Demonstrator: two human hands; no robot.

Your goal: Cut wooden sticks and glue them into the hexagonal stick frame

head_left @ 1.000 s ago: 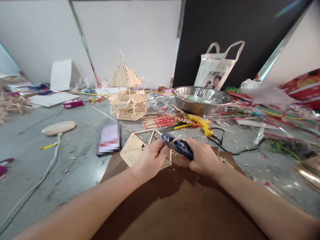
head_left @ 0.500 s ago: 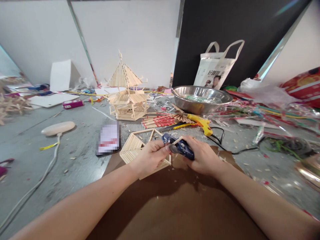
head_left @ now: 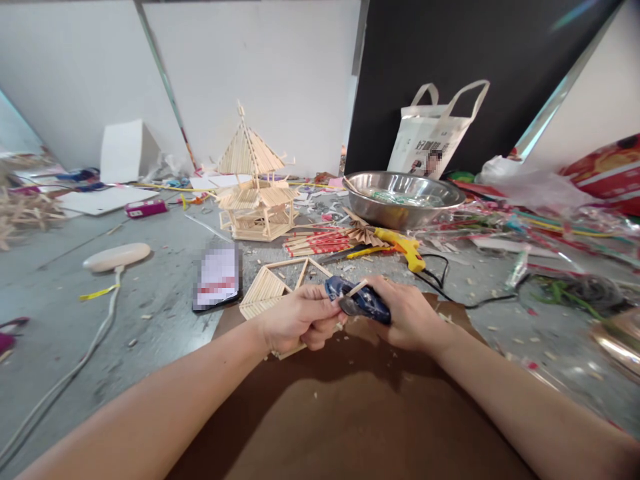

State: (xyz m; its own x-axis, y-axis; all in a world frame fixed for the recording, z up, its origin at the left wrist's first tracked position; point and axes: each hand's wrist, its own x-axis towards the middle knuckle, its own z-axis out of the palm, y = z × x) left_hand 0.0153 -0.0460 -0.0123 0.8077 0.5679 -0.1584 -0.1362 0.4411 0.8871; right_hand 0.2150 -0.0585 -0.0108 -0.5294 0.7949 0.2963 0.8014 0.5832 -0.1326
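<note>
My right hand [head_left: 407, 312] is closed round a dark blue hand cutter [head_left: 374, 305] with a rounded grey metal part. A short pale wooden stick [head_left: 358, 288] lies across the cutter's jaws. Close against the left end of the tool, my left hand [head_left: 303, 319] has its thumb and fingers pinched on the stick, whose held end is hidden. Behind and beneath my left hand rests a flat frame of pale sticks [head_left: 264, 292], partly filled with rows. Under both hands is a brown sheet [head_left: 350, 413].
A stick pagoda model [head_left: 255, 207] stands further back. Around it are a phone [head_left: 217, 277], a yellow glue gun [head_left: 407, 249] with a black cord, red-marked sticks [head_left: 320, 241], a steel bowl [head_left: 405, 210], a paper bag [head_left: 425, 137] and a white corded device [head_left: 117, 257]. Scraps litter the floor.
My left hand has turned slightly and lowered, its curled fingers showing more below. The cutter has dipped a little; both hands keep their grip.
</note>
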